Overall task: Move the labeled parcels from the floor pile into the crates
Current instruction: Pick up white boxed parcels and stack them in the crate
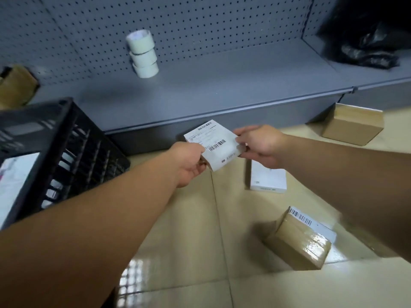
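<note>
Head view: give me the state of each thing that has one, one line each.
White labeled parcel: off the floor, held at both ends.
Left hand: gripping it.
Right hand: gripping it.
Black crate: holds something white.
Taped brown parcel: on floor.
White box: on floor.
Tape rolls: stacked on shelf.

we saw left hand (189,162) and right hand (259,145) gripping white labeled parcel (214,145) above floor | black crate (64,138) at left | taped brown parcel (298,243), white box (268,178) on tiles
</note>
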Tool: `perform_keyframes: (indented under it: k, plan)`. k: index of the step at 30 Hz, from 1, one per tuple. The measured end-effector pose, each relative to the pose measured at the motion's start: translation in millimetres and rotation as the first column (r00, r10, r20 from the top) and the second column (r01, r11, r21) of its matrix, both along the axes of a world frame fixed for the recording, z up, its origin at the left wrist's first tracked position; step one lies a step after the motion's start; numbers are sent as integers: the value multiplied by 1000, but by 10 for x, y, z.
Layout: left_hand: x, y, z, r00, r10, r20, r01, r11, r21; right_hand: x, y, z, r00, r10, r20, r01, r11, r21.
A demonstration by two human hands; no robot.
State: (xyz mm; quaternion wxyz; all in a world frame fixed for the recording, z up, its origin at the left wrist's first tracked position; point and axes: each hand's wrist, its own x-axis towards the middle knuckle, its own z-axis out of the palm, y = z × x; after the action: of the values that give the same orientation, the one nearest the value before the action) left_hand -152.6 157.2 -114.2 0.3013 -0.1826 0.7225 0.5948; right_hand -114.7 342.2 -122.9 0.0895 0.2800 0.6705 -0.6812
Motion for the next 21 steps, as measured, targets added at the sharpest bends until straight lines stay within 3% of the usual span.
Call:
perform_keyframes:
  k: [12, 16, 21]
  plan:
    - [-263, -1035, 686, 981, 163, -106, -158, 986, 59, -166, -578, 749, 978, 174, -117, -187, 976, -110]
    - [-314, -1373, 891, 972, 159, -172, -167, 985, -33, -211, -788, 931, 976, 156, -153, -172, 980, -104]
    - [-426, -1768, 1175, 966, 141, -217, -146, 989, -7, -242, -1086, 1116, 990, 112, -81, -113, 994, -8]
